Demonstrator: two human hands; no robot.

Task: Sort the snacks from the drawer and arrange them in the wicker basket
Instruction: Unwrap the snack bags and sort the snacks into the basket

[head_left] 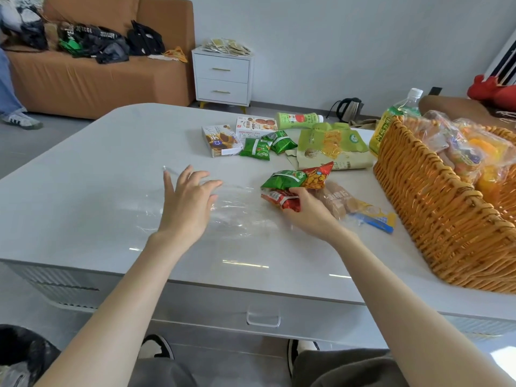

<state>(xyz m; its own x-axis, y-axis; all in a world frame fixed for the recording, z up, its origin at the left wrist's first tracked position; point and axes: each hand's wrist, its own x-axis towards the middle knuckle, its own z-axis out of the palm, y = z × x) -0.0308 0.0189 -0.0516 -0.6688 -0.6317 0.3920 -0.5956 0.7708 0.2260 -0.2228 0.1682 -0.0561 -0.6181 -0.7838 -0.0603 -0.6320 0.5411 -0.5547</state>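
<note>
Your left hand (187,201) reaches out over the grey table (83,169), palm down, fingers spread and slightly raised, resting on or just above a clear plastic bag (234,210) that lies flat at the table's middle; it grips nothing. Your right hand (310,212) stretches forward to the right of it, wrist low, fingers curled and pinching a red snack packet (279,198). Just beyond those fingers a green snack packet (283,180) and a red-and-yellow snack packet (317,175) are bunched together, touching the red one. A wrapped bread roll (339,205) lies just right of your hand. The wicker basket (435,208) stands at the right edge, already holding bagged snacks. Farther off lie two green packets (255,148), two boxes (222,141) and a pale green pouch (332,145).
</note>
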